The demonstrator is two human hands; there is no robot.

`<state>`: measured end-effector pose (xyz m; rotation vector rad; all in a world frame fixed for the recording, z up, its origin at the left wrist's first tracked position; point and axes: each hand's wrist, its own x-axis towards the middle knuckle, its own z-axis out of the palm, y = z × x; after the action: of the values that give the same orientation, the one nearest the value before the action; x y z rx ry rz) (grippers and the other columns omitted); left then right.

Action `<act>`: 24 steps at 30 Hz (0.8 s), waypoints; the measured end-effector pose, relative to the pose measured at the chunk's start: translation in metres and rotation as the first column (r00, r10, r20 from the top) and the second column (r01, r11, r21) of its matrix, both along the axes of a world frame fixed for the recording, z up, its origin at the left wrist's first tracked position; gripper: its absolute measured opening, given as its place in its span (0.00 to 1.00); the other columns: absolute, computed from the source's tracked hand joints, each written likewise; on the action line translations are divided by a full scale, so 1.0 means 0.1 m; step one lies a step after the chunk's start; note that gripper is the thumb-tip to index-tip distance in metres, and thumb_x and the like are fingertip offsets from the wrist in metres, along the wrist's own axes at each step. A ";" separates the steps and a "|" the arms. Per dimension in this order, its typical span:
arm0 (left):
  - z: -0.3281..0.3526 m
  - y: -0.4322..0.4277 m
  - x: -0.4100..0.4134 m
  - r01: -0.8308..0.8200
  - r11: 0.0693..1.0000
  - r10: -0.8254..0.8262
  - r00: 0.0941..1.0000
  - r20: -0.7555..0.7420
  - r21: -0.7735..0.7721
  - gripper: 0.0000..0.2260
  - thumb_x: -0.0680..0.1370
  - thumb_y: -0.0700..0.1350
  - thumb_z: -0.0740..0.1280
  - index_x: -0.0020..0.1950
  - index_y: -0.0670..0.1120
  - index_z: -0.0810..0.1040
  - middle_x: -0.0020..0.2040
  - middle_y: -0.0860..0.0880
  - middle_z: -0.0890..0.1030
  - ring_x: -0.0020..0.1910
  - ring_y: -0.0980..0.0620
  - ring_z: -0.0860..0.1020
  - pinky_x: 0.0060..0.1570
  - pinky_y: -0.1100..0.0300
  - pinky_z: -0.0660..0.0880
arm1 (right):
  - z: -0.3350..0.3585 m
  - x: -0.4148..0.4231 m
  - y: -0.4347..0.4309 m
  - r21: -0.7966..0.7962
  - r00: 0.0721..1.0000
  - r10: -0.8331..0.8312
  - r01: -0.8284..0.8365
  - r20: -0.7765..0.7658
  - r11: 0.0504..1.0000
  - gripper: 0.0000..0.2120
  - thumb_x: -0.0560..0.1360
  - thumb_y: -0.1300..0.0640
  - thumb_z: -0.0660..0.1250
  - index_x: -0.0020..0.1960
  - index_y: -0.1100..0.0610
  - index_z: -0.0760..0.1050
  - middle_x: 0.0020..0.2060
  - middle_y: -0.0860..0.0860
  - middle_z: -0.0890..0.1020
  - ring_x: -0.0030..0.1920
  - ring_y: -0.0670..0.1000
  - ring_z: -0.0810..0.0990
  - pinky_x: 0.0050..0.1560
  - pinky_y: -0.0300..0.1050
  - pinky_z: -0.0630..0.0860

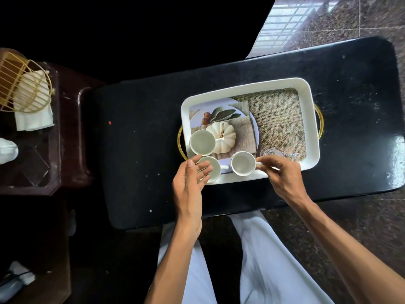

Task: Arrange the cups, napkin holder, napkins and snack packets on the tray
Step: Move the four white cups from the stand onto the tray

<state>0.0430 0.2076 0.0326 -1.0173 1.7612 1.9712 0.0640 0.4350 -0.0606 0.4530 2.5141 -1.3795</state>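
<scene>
A white tray with gold handles and a printed pumpkin picture lies on the black table. Three white cups stand along its near left part: one at the left, one at the near left corner, one in the middle of the near edge. My right hand pinches the handle of the middle cup. My left hand hovers with fingers spread over the corner cup, holding nothing. A gold wire napkin holder lies over white napkins on the side table at far left.
A dark wooden side table with a glass top stands left of the black table. A white object sits at its left edge. The tray's right half shows bare burlap print. My legs in white trousers are below the table's near edge.
</scene>
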 end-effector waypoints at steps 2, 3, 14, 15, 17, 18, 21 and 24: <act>0.01 -0.03 0.02 0.007 1.000 -0.007 1.000 -0.002 -0.008 0.16 0.86 0.50 0.57 0.63 0.44 0.80 0.54 0.44 0.87 0.55 0.50 0.86 0.57 0.58 0.82 | 0.00 0.00 0.00 0.007 1.000 0.012 -0.012 0.002 1.000 0.08 0.72 0.62 0.76 0.51 0.60 0.85 0.43 0.48 0.86 0.44 0.45 0.85 0.49 0.29 0.79; 0.01 -0.05 0.03 0.009 1.000 -0.009 1.000 -0.001 -0.014 0.16 0.86 0.50 0.57 0.63 0.44 0.80 0.53 0.45 0.87 0.55 0.50 0.86 0.57 0.58 0.82 | -0.01 0.00 0.00 0.013 1.000 0.020 -0.020 0.003 1.000 0.09 0.72 0.62 0.76 0.51 0.60 0.85 0.43 0.48 0.86 0.44 0.45 0.85 0.49 0.29 0.79; -0.01 -0.24 0.06 0.017 0.999 -0.017 1.000 0.008 -0.033 0.14 0.86 0.50 0.58 0.62 0.47 0.80 0.53 0.45 0.87 0.54 0.50 0.86 0.57 0.58 0.82 | 0.04 0.01 -0.04 0.071 0.995 0.071 -0.076 0.070 0.995 0.11 0.73 0.63 0.75 0.56 0.60 0.84 0.47 0.48 0.85 0.49 0.48 0.85 0.53 0.31 0.80; -0.02 -0.26 0.06 0.014 0.999 -0.014 1.000 0.004 -0.029 0.14 0.86 0.49 0.58 0.63 0.46 0.80 0.53 0.45 0.87 0.54 0.50 0.86 0.56 0.58 0.82 | 0.09 0.00 -0.05 0.082 0.994 0.077 -0.084 0.083 0.993 0.12 0.73 0.64 0.74 0.57 0.59 0.83 0.49 0.48 0.85 0.51 0.48 0.85 0.56 0.40 0.81; -0.02 -0.32 0.05 0.005 1.000 -0.005 1.000 -0.004 -0.019 0.15 0.86 0.49 0.58 0.64 0.45 0.79 0.53 0.46 0.87 0.54 0.50 0.86 0.56 0.59 0.82 | 0.23 -0.01 -0.08 0.126 0.993 0.091 -0.099 0.072 0.987 0.14 0.74 0.64 0.74 0.59 0.58 0.81 0.54 0.50 0.84 0.55 0.51 0.83 0.60 0.52 0.80; -0.02 -0.35 0.04 0.000 1.000 0.000 1.000 -0.009 -0.015 0.15 0.86 0.49 0.58 0.64 0.44 0.79 0.53 0.46 0.87 0.54 0.51 0.86 0.57 0.59 0.82 | 0.31 -0.02 -0.12 0.151 0.994 0.097 -0.103 0.046 0.983 0.15 0.74 0.64 0.74 0.59 0.57 0.80 0.55 0.51 0.84 0.57 0.52 0.82 0.60 0.54 0.80; -0.04 -0.49 0.00 -0.022 1.000 0.021 1.000 -0.019 -0.017 0.15 0.86 0.48 0.58 0.65 0.44 0.79 0.55 0.44 0.86 0.55 0.51 0.85 0.58 0.57 0.82 | 0.56 -0.06 -0.31 0.148 0.995 0.097 -0.095 -0.007 0.984 0.18 0.73 0.62 0.75 0.62 0.54 0.79 0.54 0.48 0.82 0.56 0.50 0.82 0.59 0.45 0.79; -0.04 -0.72 -0.07 -0.067 0.997 0.066 0.997 -0.035 -0.032 0.15 0.86 0.48 0.57 0.65 0.44 0.78 0.56 0.44 0.85 0.56 0.50 0.85 0.59 0.55 0.81 | 0.77 -0.16 -0.67 0.029 0.996 0.087 -0.086 -0.019 0.996 0.19 0.73 0.60 0.75 0.62 0.52 0.79 0.54 0.44 0.82 0.56 0.43 0.82 0.59 0.33 0.77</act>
<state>0.0356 0.1360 0.0291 -1.0727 1.8058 2.0171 0.0478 0.3678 0.0165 0.3326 2.5406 -1.3251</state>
